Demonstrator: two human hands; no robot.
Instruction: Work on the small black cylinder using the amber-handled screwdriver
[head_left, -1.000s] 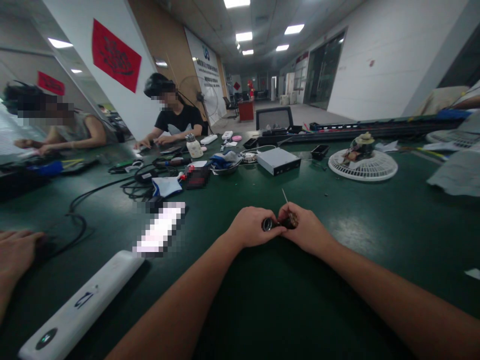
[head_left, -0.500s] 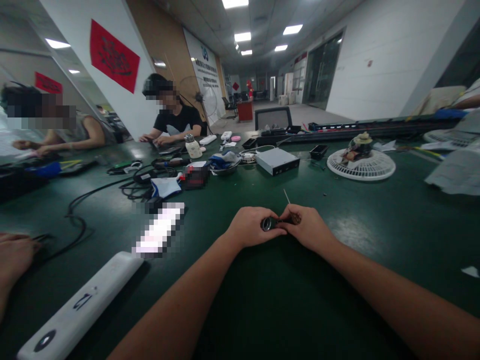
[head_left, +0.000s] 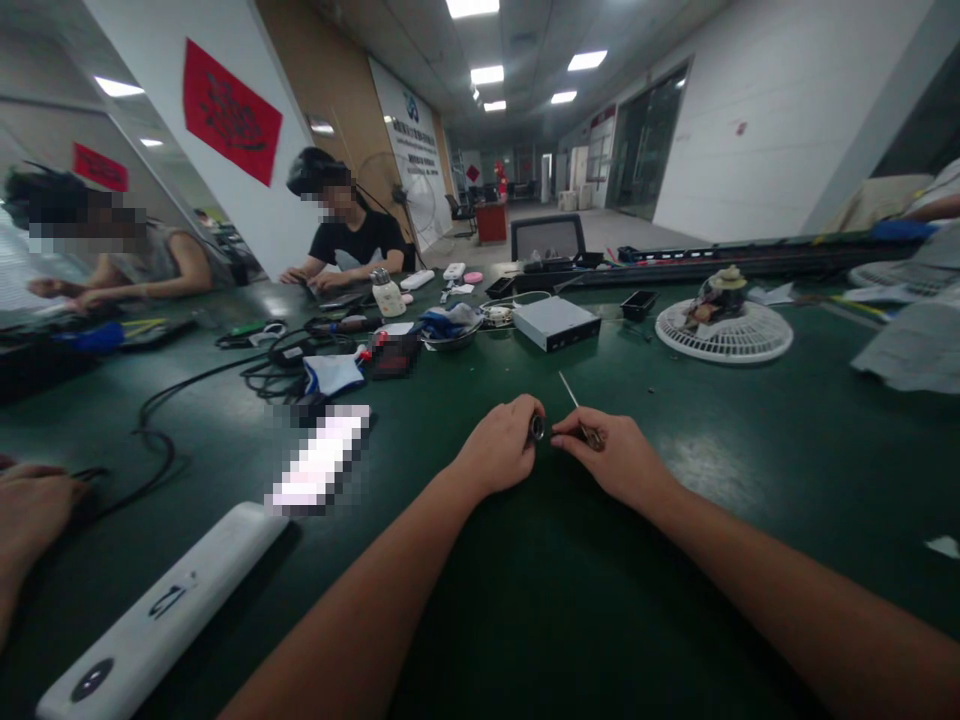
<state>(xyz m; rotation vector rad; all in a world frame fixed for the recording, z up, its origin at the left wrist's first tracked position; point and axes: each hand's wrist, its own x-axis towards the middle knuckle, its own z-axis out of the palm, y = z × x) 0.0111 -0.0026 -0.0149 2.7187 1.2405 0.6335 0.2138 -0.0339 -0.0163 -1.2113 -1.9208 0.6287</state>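
My left hand (head_left: 496, 446) is closed around a small dark cylindrical part (head_left: 537, 428), its round, metal-rimmed end facing my other hand. Just to the right, my right hand (head_left: 621, 452) holds a thin screwdriver-like tool (head_left: 568, 389) tucked across the fingers; its slim pale shaft points up and to the left. The right thumb and forefinger are pinched together at their tips, close to the cylindrical part but apart from it. Something tiny and dark seems to be between those fingertips, too small to name. Both hands are just above the green table (head_left: 480, 620).
A long white device (head_left: 161, 610) and a lit phone (head_left: 322, 460) lie to the left, near another person's hand (head_left: 34, 510). Beyond my hands are a silver disc drive (head_left: 556, 322), a white fan grille (head_left: 724, 335) and black cables (head_left: 161, 400). Two people sit across at the left.
My hands have moved apart, opening a small gap between the right fingertips and the cylindrical part. The left fingers have curled further around it, and the tool's shaft leans more to the left.
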